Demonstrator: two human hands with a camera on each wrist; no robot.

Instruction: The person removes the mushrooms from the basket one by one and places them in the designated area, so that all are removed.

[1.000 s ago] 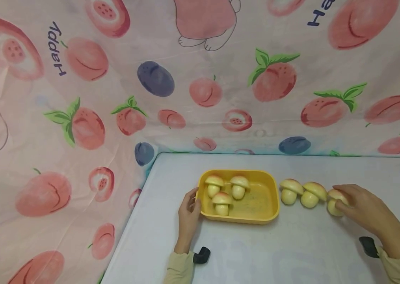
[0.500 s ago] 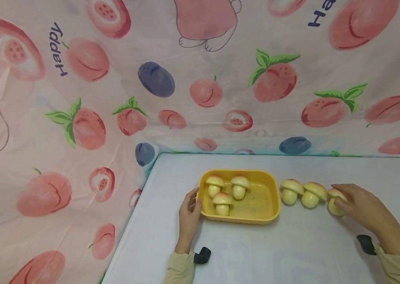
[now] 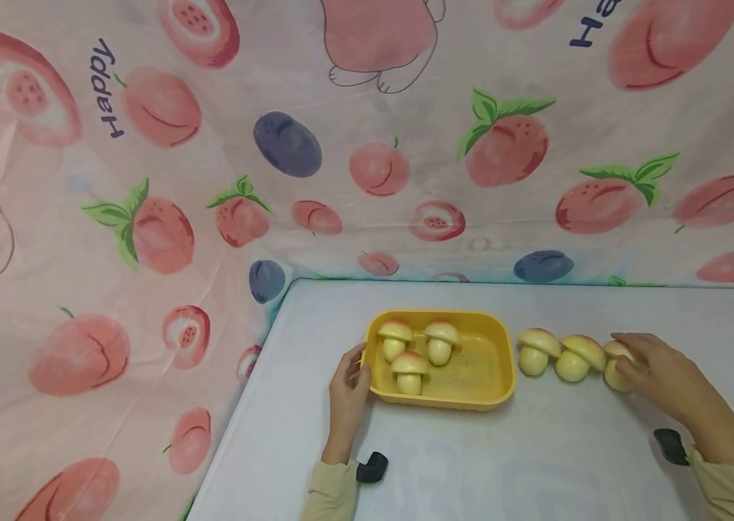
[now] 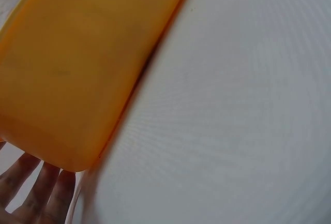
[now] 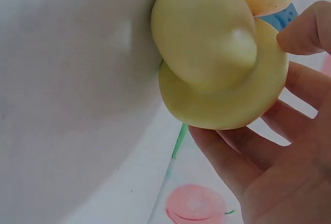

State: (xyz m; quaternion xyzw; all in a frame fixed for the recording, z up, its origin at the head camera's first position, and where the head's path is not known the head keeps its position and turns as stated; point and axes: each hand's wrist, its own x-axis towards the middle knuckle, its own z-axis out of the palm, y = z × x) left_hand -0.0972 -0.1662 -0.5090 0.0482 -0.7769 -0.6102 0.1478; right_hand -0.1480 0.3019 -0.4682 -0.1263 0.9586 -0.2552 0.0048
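Observation:
In the head view, my left hand (image 3: 348, 387) rests its fairly straight fingers against the left end of a yellow tray (image 3: 464, 402). The left wrist view shows those fingers (image 4: 61, 195) touching the outside of the tray's wall. Inside, three mushroom-shaped pieces (image 3: 408, 365) stand upright in the left half. Right of the tray, three similar mushrooms stand in a row: one near the tray (image 3: 536, 354), a tilted middle one (image 3: 576, 359), and one at the right end (image 3: 617, 370). My right hand (image 3: 666, 376) grips that end mushroom by its cap (image 5: 225, 107), thumb opposite the fingers.
A white table (image 3: 458, 463) carries everything, its back edge against a fruit-printed cloth (image 3: 432, 145). The cloth also rises along the left side. Black wrist pieces (image 3: 372, 467) sit by both sleeves.
The right hand and the mushroom it grips have shifted very slightly left and away from me, closing the small gap to the middle mushroom. The left hand and tray stay put.

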